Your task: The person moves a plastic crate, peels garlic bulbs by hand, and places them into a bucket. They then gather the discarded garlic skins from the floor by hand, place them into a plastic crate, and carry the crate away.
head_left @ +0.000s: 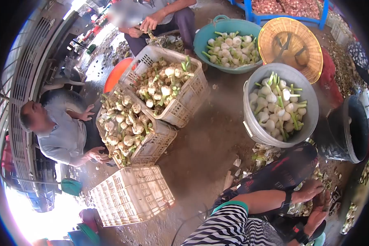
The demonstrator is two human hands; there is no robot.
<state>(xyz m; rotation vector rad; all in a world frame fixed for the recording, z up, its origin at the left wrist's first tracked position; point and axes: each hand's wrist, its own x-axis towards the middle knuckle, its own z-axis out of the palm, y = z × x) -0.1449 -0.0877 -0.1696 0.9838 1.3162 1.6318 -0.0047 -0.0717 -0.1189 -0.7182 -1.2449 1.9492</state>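
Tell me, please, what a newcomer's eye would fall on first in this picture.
Most likely the grey bucket right of centre, filled with white bulbs with green stems. Next would come two crates left of centre, heaped with browner bulbs. The round yellow basket near the top, just right of the blue-green tub, probably stands out too.
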